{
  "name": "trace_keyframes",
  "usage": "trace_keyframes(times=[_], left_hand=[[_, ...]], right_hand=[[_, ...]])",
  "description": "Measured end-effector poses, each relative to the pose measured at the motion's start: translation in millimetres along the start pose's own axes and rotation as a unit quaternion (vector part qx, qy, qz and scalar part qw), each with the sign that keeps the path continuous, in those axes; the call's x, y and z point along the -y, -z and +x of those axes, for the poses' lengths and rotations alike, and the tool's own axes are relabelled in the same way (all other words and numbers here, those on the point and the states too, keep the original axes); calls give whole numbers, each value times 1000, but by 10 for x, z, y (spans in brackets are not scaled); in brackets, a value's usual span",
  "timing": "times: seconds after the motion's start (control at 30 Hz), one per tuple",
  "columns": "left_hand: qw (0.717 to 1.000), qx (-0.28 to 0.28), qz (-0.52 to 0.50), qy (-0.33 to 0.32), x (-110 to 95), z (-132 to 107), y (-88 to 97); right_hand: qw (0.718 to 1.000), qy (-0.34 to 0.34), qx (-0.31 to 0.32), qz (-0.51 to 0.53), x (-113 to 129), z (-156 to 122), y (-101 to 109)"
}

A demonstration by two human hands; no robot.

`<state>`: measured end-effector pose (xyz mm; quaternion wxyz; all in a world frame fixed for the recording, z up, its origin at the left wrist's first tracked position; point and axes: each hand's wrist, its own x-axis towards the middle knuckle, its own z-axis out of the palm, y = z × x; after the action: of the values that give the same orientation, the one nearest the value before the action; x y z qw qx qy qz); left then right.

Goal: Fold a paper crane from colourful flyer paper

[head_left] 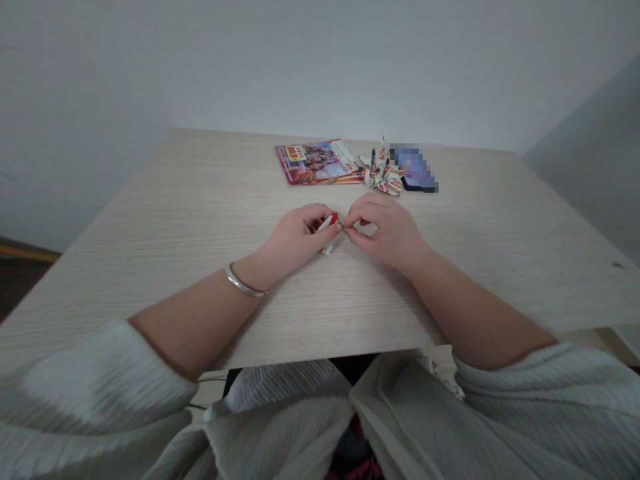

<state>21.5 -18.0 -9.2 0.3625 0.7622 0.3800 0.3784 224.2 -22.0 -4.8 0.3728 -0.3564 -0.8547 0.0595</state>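
Note:
My left hand [299, 235] and my right hand [387, 230] meet at the middle of the light wooden table [175, 220]. Both pinch a small folded piece of red and white printed paper [332, 227] between thumb and fingertips. The paper is mostly hidden by my fingers, and its lower tip touches the tabletop. A silver bangle [243, 283] circles my left wrist. Behind my hands lies a finished folded paper figure [383, 173] made from the same kind of printed paper.
A colourful printed leaflet [315, 162] lies flat at the back of the table. A dark phone [417, 170] rests beside the folded figure, to its right. White walls close in behind and to the right. My grey sleeves hang at the table's near edge.

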Motion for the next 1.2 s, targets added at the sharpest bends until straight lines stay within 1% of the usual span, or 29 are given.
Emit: trace_keyframes(times=[0.13,0.23,0.33,0.43,0.5,0.6,0.7,0.8,0.97,1.2], left_hand=[[1000,-3,-4,0,-22,-5,11],[1000,-2,-12,6,-32,-2,14],[1000,-6,-25,13,-26,4,5],[998,-5,-45,30,-10,3,-9],[998,-6,-46,38,-1,-2,-13],[999,-13,-30,29,4,-7,-10],[1000,-22,-10,18,-2,-7,-1],[999,-31,-2,22,-16,-8,-4],[997,-53,-51,29,-34,-9,-33],[983,-44,-158,85,13,7,-66]], right_hand=[[1000,-7,12,0,22,0,2],[1000,-13,10,-4,36,0,11],[999,-35,3,13,48,-2,7],[993,-94,-2,69,52,-1,-22],[983,-145,4,114,54,2,-48],[964,-207,7,164,58,9,-81],[949,-246,2,197,69,20,-97],[935,-273,8,225,85,41,-102],[926,-283,1,249,106,72,-119],[923,-275,-5,269,130,72,-135]])
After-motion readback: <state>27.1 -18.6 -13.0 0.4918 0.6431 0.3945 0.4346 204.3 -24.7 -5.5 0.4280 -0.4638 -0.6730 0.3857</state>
